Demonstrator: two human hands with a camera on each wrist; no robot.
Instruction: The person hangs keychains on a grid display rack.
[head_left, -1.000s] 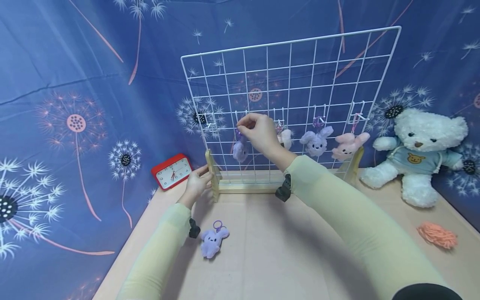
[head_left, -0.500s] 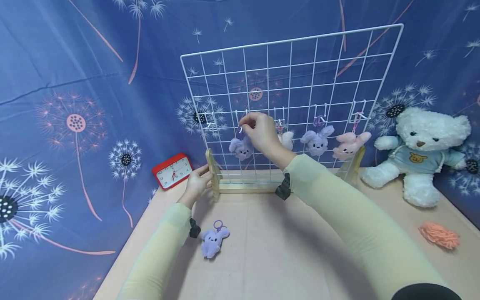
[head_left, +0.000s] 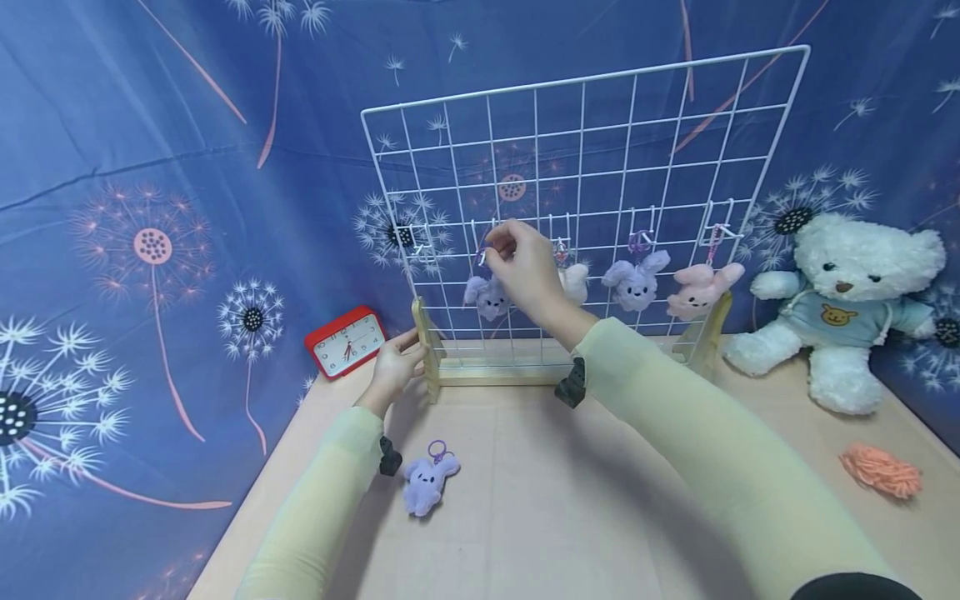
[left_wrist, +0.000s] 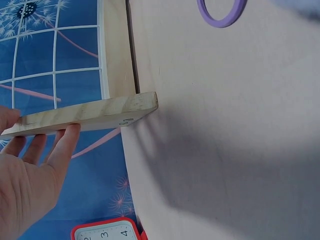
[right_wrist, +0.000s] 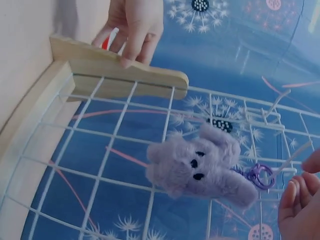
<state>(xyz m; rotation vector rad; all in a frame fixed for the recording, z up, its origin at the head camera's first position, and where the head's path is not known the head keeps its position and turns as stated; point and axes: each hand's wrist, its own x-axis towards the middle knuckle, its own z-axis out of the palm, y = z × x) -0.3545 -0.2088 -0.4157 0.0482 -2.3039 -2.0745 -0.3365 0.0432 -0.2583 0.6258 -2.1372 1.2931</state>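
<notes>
A purple plush bunny keychain [right_wrist: 192,165] hangs by its purple ring from a white hook on the wire grid [head_left: 600,81]. My right hand [head_left: 531,271] is just beside that hook; in the right wrist view a gap shows between its bent fingers and the ring. With thumb and fingers my left hand [left_wrist: 37,175] grips the wooden side foot [left_wrist: 95,112] of the grid's stand. Further right hang a white plush keychain [head_left: 576,283], another purple bunny keychain [head_left: 636,287] and a pink one [head_left: 701,292]. One more purple bunny keychain [head_left: 425,485] lies on the table.
Left of the stand is a red alarm clock [head_left: 347,343]. A white teddy bear [head_left: 840,312] in a blue shirt sits at the right, with a coil of orange yarn [head_left: 881,471] in front. Bare hooks [head_left: 420,250] stick out at the grid's left end.
The plush bunny under my right hand has turned to face forward and shifted slightly right. My right hand has moved slightly right. The left hand keeps its grip on the wooden foot.
</notes>
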